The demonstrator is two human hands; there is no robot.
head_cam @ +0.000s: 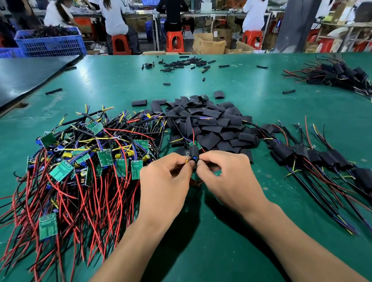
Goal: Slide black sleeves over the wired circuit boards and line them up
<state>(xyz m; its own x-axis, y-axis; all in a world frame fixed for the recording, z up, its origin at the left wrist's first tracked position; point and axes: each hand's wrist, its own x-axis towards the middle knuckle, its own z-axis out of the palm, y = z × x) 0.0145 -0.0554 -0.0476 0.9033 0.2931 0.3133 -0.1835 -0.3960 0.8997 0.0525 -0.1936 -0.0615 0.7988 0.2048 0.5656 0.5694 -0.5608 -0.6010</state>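
My left hand (164, 184) and my right hand (227, 177) meet at the table's middle and pinch one black sleeve (194, 157) between their fingertips. A small green circuit board (195, 145) with thin coloured wires sticks out of the sleeve's far end. To the left lies a big heap of bare green boards with red and black wires (74, 169). Behind my hands sits a pile of flat black sleeves (208, 120). At the right, sleeved boards (313, 155) lie in a row with their wires running toward me.
The green table mat (212, 240) carries small black tube offcuts (182, 64) at the back and another bundle of sleeved boards (338, 76) at the far right. A dark panel (9, 80) lies at the left. People sit on red stools beyond the table.
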